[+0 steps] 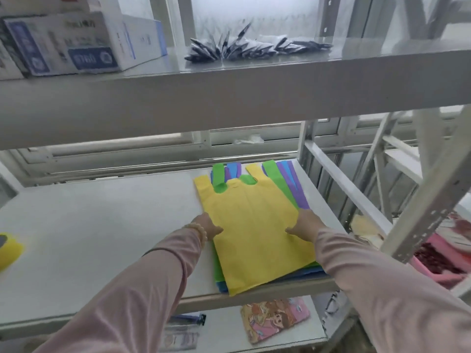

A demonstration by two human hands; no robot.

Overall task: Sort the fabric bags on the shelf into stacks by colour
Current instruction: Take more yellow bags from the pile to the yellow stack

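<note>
Mixed pile of fabric bags sits on the middle shelf (102, 225) toward its right end, approx 4 o'clock from frame centre. Yellow bag (257, 230) on top, handles pointing to 12 o'clock; green bag (274, 171) shows under it at the handles & along the left edge, purple bag (293, 184) & blue bag (286, 171) fan out at 1 o'clock, blue also peeking at the bottom edge.

Left hand (207, 225) at the yellow bag's 9 o'clock edge, thumb lying on top of the fabric, fingers tucked out of sight, so a pinch on that edge looks likely but can't tell for sure. Bead bracelet (198, 229) on that wrist. Right hand (305, 225) at the 3 o'clock edge, thumb on top, fingers hidden the same way. Both sleeves pink.

Another yellow item (9, 248) at the shelf's far left, 9 o'clock, well apart from the pile. Upper shelf holds boxes (68, 44) at 10 o'clock & dark packets (244, 48) at 12. Cartoon pouch (274, 318) on the shelf below, 6 o'clock
</note>
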